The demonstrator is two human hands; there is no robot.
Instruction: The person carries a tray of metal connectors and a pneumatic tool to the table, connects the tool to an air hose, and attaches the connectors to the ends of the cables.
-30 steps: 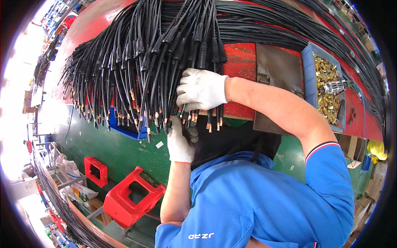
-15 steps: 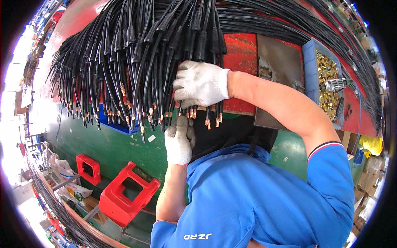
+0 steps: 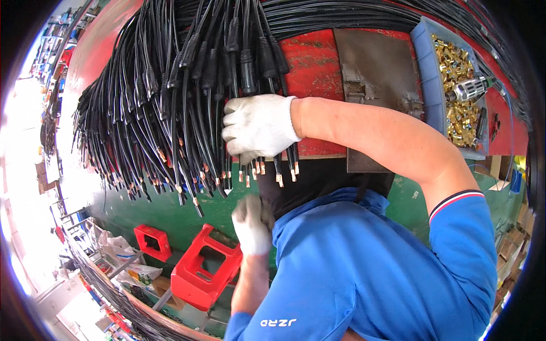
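Observation:
Many black cables (image 3: 139, 108) hang in a thick bundle over the red bench edge, their stripped ends showing bare copper strands (image 3: 280, 181). My right hand (image 3: 259, 126), in a white knitted glove, lies across the cables at the right side of the bundle. Its fingers are curled round black cable just above the copper ends; how many cables it grips is hidden. Below the ends and apart from them, close to my body, is my left hand (image 3: 252, 224), also gloved. Its fingers are closed and slightly blurred, and whatever they may hold cannot be seen.
On the right of the red bench (image 3: 310, 62) lies a dark metal plate (image 3: 378, 62). Beside it, a blue-grey bin (image 3: 430, 74) holds brass fittings (image 3: 455, 59), with a metal-and-green tool (image 3: 469, 90) across it. Red plastic stools (image 3: 190, 278) stand on the green floor at lower left.
My left hand has come down from the cable ends toward my body. My right hand keeps its hold on the cables. The whole view has shifted slightly.

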